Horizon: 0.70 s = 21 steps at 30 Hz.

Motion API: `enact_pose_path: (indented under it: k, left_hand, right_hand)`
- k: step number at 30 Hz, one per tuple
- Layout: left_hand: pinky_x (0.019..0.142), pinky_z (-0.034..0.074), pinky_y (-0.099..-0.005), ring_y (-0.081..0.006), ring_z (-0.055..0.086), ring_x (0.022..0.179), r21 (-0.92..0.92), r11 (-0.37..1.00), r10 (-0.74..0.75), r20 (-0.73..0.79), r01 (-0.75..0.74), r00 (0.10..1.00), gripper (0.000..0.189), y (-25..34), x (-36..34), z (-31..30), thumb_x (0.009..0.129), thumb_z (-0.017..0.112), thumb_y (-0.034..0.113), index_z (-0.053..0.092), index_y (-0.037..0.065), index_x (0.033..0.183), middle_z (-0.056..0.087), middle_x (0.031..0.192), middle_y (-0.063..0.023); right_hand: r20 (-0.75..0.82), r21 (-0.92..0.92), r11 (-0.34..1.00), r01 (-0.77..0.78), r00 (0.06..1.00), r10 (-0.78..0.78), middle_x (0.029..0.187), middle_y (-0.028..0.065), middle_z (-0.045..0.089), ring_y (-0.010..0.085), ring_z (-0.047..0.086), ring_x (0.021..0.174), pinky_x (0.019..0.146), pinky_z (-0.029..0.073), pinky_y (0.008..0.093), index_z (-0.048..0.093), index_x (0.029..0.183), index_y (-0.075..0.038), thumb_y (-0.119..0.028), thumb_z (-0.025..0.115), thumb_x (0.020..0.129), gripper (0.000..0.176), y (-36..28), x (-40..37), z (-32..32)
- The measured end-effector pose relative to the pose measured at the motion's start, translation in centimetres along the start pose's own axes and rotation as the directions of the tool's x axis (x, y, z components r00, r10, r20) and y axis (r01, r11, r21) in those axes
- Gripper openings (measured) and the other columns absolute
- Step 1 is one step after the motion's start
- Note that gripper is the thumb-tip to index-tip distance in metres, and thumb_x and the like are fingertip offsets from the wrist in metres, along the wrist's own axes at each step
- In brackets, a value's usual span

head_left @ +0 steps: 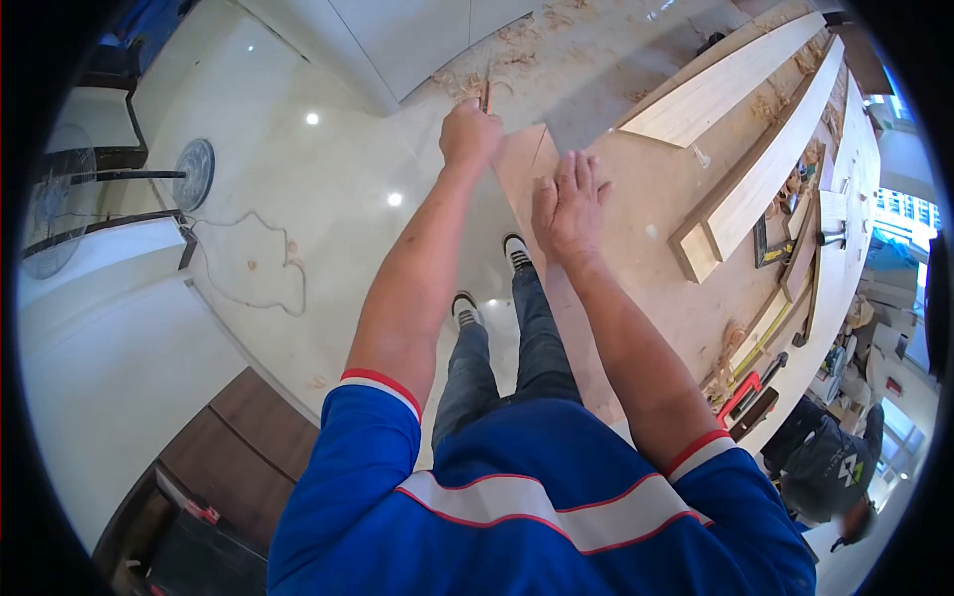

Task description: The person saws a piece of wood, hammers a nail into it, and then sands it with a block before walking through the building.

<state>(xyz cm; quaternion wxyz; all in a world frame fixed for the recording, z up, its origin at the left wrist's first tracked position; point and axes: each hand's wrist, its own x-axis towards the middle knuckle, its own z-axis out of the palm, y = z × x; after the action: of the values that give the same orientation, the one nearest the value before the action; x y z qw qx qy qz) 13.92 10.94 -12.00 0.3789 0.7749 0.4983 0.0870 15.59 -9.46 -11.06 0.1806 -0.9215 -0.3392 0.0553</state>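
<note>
Left hand [470, 134]: I see the fingers curled closed around a slim tool [486, 97], reddish-brown, its thin end projecting beyond them. Board [518, 164]: flat, pinkish-brown, with an angular far end; it lies along the table [651, 214] edge, just beside the left fingers. Right hand [573, 209]: fingers extended, slightly parted, holding no tool, palm down over the board's inner edge; how firmly it presses, I cannot tell. Pale planks [730, 84] lie beyond, right.
</note>
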Motion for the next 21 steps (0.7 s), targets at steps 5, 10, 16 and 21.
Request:
enact_pose_path:
  k: [5, 10, 16, 21]
  left_hand:
    - [0.089, 0.056, -0.0519, -0.0428, 0.071, 0.102, -0.026, 1.000, -0.002, 0.074, 0.004, 0.997, 0.029, 0.8, 0.6, -0.6, 0.085, 0.065, 0.024, 0.072, 0.005, 0.106, 0.075, 0.103, -0.0224]
    - [0.088, 0.056, -0.0536, -0.0429, 0.072, 0.101, -0.020, 0.997, 0.081, 0.037, -0.080, 0.996, 0.030, 0.2, 0.7, 0.0, 0.089, 0.068, 0.028, 0.070, 0.006, 0.108, 0.075, 0.100, -0.0222]
    - [0.078, 0.056, -0.0471, -0.0386, 0.072, 0.086, -0.107, 0.981, 0.152, -0.107, -0.164, 0.983, 0.039, -0.5, -4.7, -3.8, 0.089, 0.075, 0.030, 0.070, 0.004, 0.118, 0.073, 0.091, -0.0218]
    - [0.064, 0.051, -0.0287, -0.0101, 0.059, 0.066, -0.450, 0.877, 0.187, -0.003, -0.168, 0.982, 0.042, -1.3, -15.3, -10.4, 0.104, 0.064, 0.023, 0.062, -0.002, 0.138, 0.062, 0.073, -0.0036]
  right_hand:
    - [-0.010, -0.051, 0.995, -0.091, 0.996, 0.090, 0.166, 0.0271, 0.033, 0.0443, 0.023, 0.157, 0.125, 0.010, 0.0686, 0.042, 0.155, 0.004, -0.035, 0.044, 0.106, 0.063, -0.7, 0.6, 0.7]
    - [-0.052, -0.019, 0.970, -0.241, 0.969, 0.240, 0.168, 0.0273, 0.029, 0.0420, 0.019, 0.159, 0.127, 0.011, 0.0637, 0.039, 0.158, 0.003, -0.035, 0.042, 0.107, 0.063, -0.9, 1.1, 0.1]
    - [-0.102, -0.104, 0.836, -0.539, 0.842, 0.530, 0.171, 0.0258, 0.022, 0.0406, 0.016, 0.160, 0.127, 0.013, 0.0616, 0.034, 0.160, 0.004, -0.037, 0.041, 0.108, 0.066, -1.4, 2.5, 0.2]
    - [-0.061, -0.176, 0.832, -0.526, 0.850, 0.524, 0.172, 0.0265, 0.019, 0.0411, 0.013, 0.161, 0.127, 0.013, 0.0624, 0.032, 0.161, 0.004, -0.041, 0.038, 0.109, 0.069, -1.6, 3.0, -0.2]
